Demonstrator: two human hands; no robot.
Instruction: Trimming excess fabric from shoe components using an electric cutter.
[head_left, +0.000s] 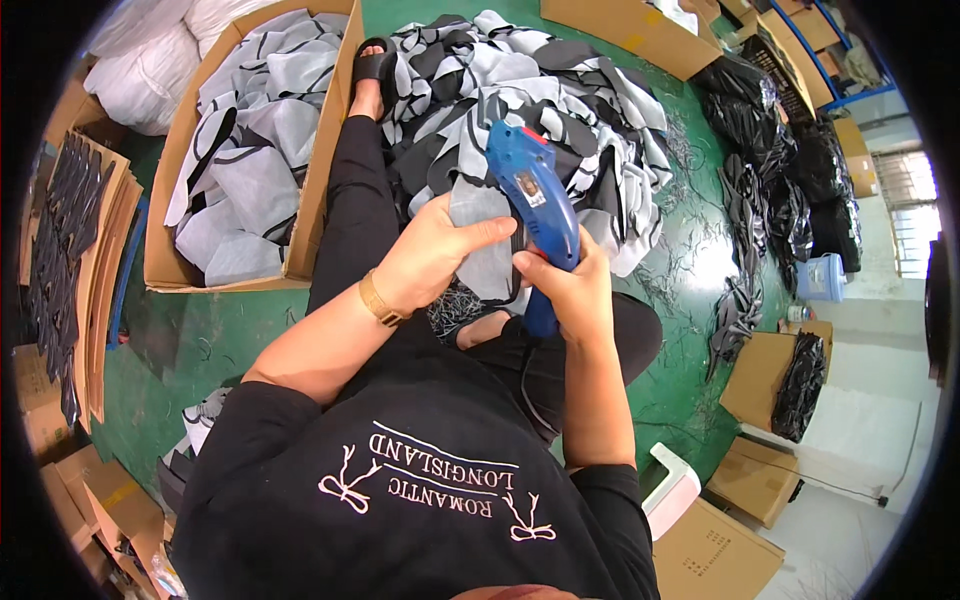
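Head view is showing the left hand (430, 252) pinching a flat, light-grey fabric piece (487, 270) while the right hand (582, 290) is gripping a blue, curved plastic handheld tool (551, 215) just right of that piece, its long axis running near to far, leaning slightly left at the far end.

Stuffed white woven sacks (145, 85) bulge at ten o'clock, and flat brown cardboard sheets (105, 270) stand upright at nine. Open brown cardboard cartons (125, 495) crowd eight o'clock. At two o'clock lie shiny black plastic bags (740, 95); a bright barred window (910, 215) sits between two and three. A light-blue plastic bucket (822, 278) is at three, on the glossy green floor (690, 390), near a white wall (870, 365).
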